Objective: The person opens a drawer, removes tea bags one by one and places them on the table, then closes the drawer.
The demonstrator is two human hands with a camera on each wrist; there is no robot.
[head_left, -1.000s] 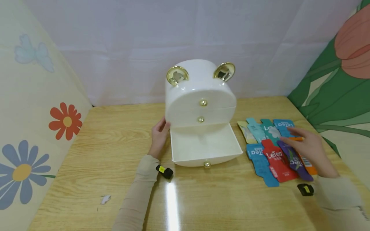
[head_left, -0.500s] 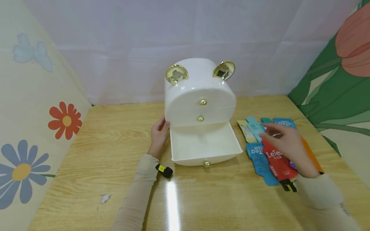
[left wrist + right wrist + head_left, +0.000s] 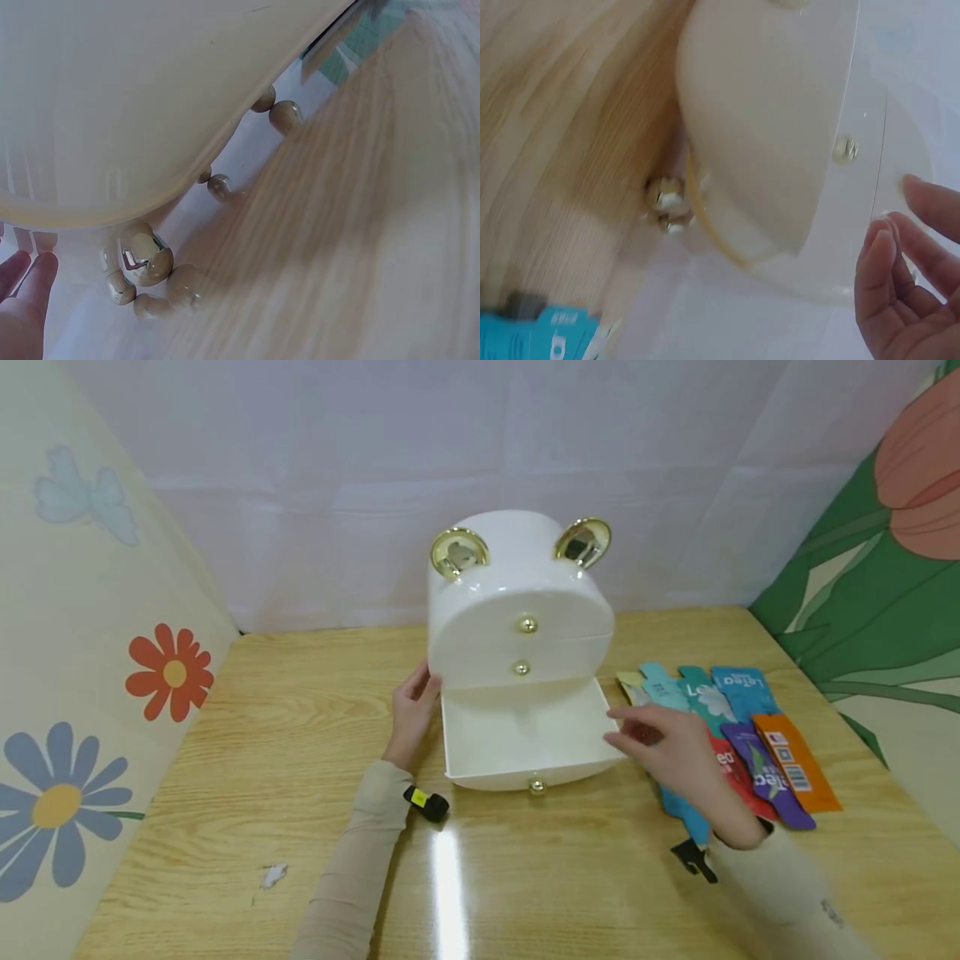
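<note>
A glossy white storage box (image 3: 510,602) with gold ears stands mid-table. Its bottom drawer (image 3: 525,727) is pulled out, and nothing shows inside. My left hand (image 3: 412,714) rests against the box's left side, thumb by the front edge; the left wrist view catches fingertips (image 3: 46,271) at the white wall. At the drawer's right rim hovers my right hand (image 3: 678,752), thumb and fingers apart, holding nothing. In the right wrist view its fingers (image 3: 877,281) are loosely bent beside the drawer; contact with the rim cannot be made out.
Flat LeTea packets lie at the right: blue (image 3: 742,689), green (image 3: 705,697), purple (image 3: 765,772), orange (image 3: 802,768), and several others partly under my right hand. A pale scrap or worn spot (image 3: 274,877) marks the table's front left. A white cloth (image 3: 360,527) hangs behind.
My right hand has swept left from over the packets to the drawer's right rim, uncovering the purple and orange packets. My left hand, the box and the drawer stay put.
</note>
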